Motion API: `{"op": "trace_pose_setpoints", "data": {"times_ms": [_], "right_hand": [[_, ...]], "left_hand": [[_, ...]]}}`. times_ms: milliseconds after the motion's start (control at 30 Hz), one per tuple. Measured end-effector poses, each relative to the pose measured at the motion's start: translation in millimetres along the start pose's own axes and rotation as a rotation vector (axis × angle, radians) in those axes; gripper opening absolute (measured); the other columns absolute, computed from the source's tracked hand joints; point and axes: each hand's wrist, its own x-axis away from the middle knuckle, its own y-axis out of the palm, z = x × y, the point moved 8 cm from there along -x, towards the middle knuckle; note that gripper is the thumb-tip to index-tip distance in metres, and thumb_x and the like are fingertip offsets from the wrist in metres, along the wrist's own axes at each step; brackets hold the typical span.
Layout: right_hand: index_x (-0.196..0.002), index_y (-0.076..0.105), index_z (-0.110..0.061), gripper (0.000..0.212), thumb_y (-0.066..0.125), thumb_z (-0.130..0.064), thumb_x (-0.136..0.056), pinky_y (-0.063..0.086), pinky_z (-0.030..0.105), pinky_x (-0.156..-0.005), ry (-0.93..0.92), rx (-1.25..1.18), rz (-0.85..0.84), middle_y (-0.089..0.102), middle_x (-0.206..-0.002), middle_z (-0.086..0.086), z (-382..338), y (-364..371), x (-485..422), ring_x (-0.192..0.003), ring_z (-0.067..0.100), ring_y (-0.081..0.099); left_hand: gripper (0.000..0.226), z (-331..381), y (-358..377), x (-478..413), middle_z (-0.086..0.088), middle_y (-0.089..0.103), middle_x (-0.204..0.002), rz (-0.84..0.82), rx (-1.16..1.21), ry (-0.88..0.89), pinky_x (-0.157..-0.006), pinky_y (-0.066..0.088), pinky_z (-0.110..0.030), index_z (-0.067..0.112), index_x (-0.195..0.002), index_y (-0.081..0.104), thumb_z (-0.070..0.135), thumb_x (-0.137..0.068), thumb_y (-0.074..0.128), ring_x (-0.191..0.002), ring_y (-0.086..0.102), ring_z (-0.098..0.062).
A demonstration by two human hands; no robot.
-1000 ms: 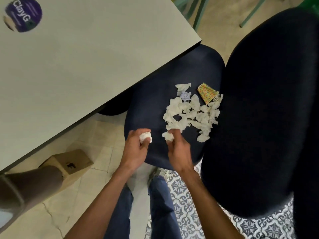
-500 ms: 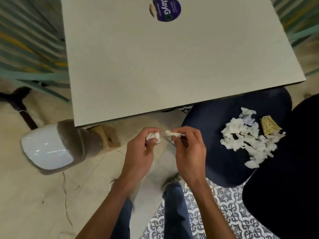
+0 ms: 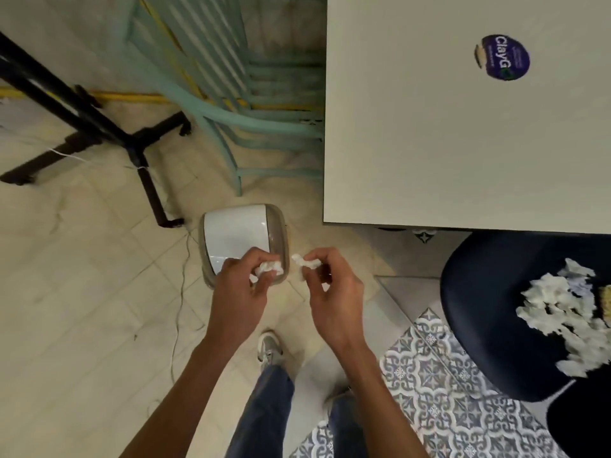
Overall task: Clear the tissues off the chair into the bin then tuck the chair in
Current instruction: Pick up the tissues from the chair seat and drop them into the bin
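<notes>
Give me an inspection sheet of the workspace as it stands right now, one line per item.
Surface: tiled floor, patterned tiles at lower right; pale table with a round purple sticker.
Job's things: bin on the floor, white lid looks closed; loose tissues piled on the dark chair, which is not tucked in.
Clutter: yellowish wrapper beside the pile.
Grippers: left hand holds a crumpled tissue over the bin; right hand pinches another piece.
Cables: thin cord along the floor.
Surroundings: teal chair, black stand.
</notes>
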Motion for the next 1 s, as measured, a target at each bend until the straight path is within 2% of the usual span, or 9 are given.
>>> {"op": "trace_pose_setpoints", "data": {"times_ms": [67, 133, 200, 300, 433, 600, 767, 833, 1000], "right_hand": [[-0.112, 0.068, -0.026, 0.026, 0.068, -0.004, -0.101, 0.052, 0.016, -0.075, -0.04, 0.067, -0.052, 0.067, -0.102, -0.007, -1, 30, -1, -0.084, 0.009, 0.067], [-0.114, 0.07, -0.026, 0.024, 0.067, -0.005, -0.102, 0.048, 0.009, -0.078, -0.076, 0.139, -0.114, 0.065, -0.11, -0.004, 0, 60, -3, -0.085, 0.005, 0.065], [-0.115, 0.071, -0.025, 0.025, 0.065, -0.005, -0.102, 0.048, 0.008, -0.082, -0.105, 0.197, -0.146, 0.063, -0.116, -0.002, 4, 80, -5, -0.087, 0.005, 0.064], [-0.116, 0.074, -0.023, 0.028, 0.064, -0.002, -0.101, 0.053, 0.013, -0.088, -0.123, 0.238, -0.156, 0.061, -0.119, -0.002, 11, 100, -10, -0.092, 0.009, 0.067], [-0.118, 0.074, -0.025, 0.028, 0.066, -0.004, -0.101, 0.059, 0.021, -0.089, -0.096, 0.271, -0.163, 0.06, -0.119, 0.0, 18, 111, -10, -0.092, 0.014, 0.07], [-0.126, 0.073, -0.023, 0.027, 0.064, -0.01, -0.104, 0.061, 0.024, -0.089, -0.059, 0.392, -0.187, 0.06, -0.131, 0.003, 24, 121, -12, -0.098, 0.02, 0.073], [-0.134, 0.067, -0.02, 0.036, 0.064, -0.006, -0.102, 0.065, 0.041, -0.087, -0.077, 0.515, -0.226, 0.059, -0.135, 0.007, 27, 141, -19, -0.103, 0.031, 0.073], [-0.139, 0.061, -0.02, 0.038, 0.061, -0.008, -0.103, 0.063, 0.047, -0.092, -0.052, 0.499, -0.296, 0.056, -0.142, 0.007, 30, 155, -22, -0.112, 0.034, 0.07], [-0.154, 0.047, -0.024, 0.056, 0.061, -0.007, -0.103, 0.064, 0.044, -0.094, -0.081, 0.592, -0.359, 0.043, -0.162, 0.002, 25, 174, -23, -0.12, 0.031, 0.069]], "left_hand": [[0.026, -26, -9, -1, 0.001, 0.071, -0.106, 0.04, -0.037, -0.011, -0.081, 0.061, -0.038, 0.024, -0.113, 0.069, 0.01, -0.092, 0.076, -0.094, 0.068, -0.018], [0.027, -49, -15, -2, -0.005, 0.066, -0.117, 0.075, -0.073, -0.01, -0.088, 0.059, -0.031, 0.016, -0.114, 0.073, 0.004, -0.09, 0.076, -0.102, 0.067, -0.021], [0.029, -66, -13, -6, -0.005, 0.057, -0.121, 0.076, -0.124, -0.022, -0.088, 0.056, -0.028, 0.016, -0.115, 0.074, 0.001, -0.09, 0.072, -0.103, 0.064, -0.021], [0.031, -81, -4, -14, -0.001, 0.054, -0.118, 0.023, -0.225, -0.007, -0.079, 0.06, -0.032, 0.019, -0.114, 0.074, 0.0, -0.091, 0.068, -0.096, 0.065, -0.021], [0.034, -93, 19, -29, -0.006, 0.055, -0.118, -0.068, -0.381, 0.03, -0.069, 0.064, -0.042, 0.013, -0.118, 0.071, 0.0, -0.087, 0.073, -0.09, 0.069, -0.03], [0.047, -105, 45, -34, -0.011, 0.043, -0.14, -0.192, -0.502, -0.033, -0.089, 0.062, -0.042, 0.01, -0.129, 0.061, 0.001, -0.086, 0.076, -0.115, 0.059, -0.029], [0.071, -128, 56, -31, -0.014, 0.031, -0.148, -0.239, -0.474, -0.131, -0.1, 0.056, -0.042, 0.008, -0.149, 0.042, -0.001, -0.086, 0.073, -0.126, 0.049, -0.032], [0.078, -135, 58, -31, -0.015, 0.034, -0.148, -0.238, -0.446, -0.106, -0.103, 0.055, -0.043, 0.007, -0.152, 0.039, -0.002, -0.083, 0.074, -0.126, 0.052, -0.032], [0.073, -148, 60, -31, -0.012, 0.045, -0.147, -0.249, -0.379, -0.031, -0.104, 0.054, -0.037, 0.008, -0.152, 0.04, 0.0, -0.086, 0.07, -0.134, 0.048, -0.024]]}}
